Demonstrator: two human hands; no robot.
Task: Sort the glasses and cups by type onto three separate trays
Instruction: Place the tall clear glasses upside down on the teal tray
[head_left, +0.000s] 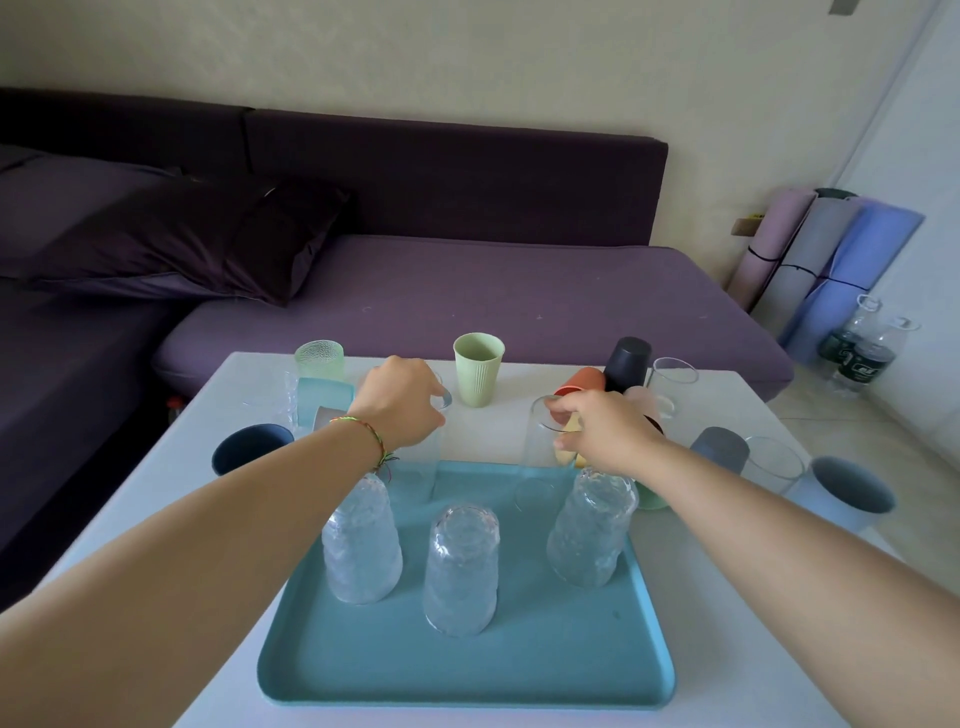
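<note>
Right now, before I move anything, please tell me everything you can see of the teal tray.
The teal tray is rectangular, with rounded corners and a low raised rim; it looks like matte plastic. It lies flat on the white table, near the person. Three textured clear glasses stand on it in a row, seemingly upside down. At its far end the left hand grips the left smooth glass and the right hand the right smooth glass; both glasses seem to rest on it.
</note>
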